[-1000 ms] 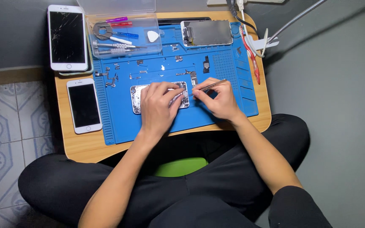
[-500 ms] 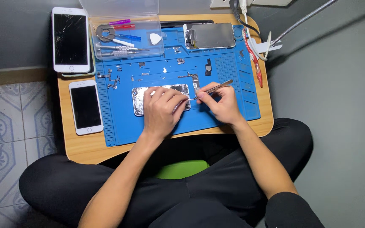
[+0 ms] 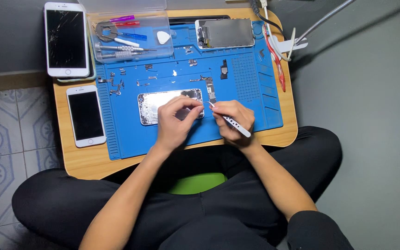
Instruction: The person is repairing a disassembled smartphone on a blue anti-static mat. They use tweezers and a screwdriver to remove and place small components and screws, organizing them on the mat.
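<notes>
Head view, looking straight down: the right hand (image 3: 232, 121) pinches a pair of tweezers (image 3: 230, 120) between thumb and fingers, the bent tip pointing up and left toward the right end of an opened phone body (image 3: 156, 105), the handle running down and right across the knuckles. The left hand (image 3: 176, 119) rests on the right part of that phone body, its fingers curled with the tips drawn together just beside the tweezers' tip; whether they grip some small part I cannot tell. The phone body lies flat, its bare metal inside facing up, at the middle of a blue work mat (image 3: 255, 99), which covers most of a small wooden lap table (image 3: 79, 159) over the person's crossed legs. Loose screws and small parts (image 3: 116, 85) are scattered on the mat above and left of the phone body, and a small black part (image 3: 224, 68) lies further up. At the mat's top left sits a clear plastic tray (image 3: 160, 50) with its lid folded back; in it lie a metal ring (image 3: 106, 31), pink, red and blue slim tools (image 3: 128, 28), two metal screwdrivers (image 3: 121, 52) and a white pick (image 3: 163, 37). A detached screen (image 3: 225, 33) lies face down at the top of the mat, with red-handled snips (image 3: 276, 60) along the right edge. Left of the mat lie a white phone with a dark screen (image 3: 85, 115) and, above it, a white phone with a cracked screen (image 3: 66, 39).
</notes>
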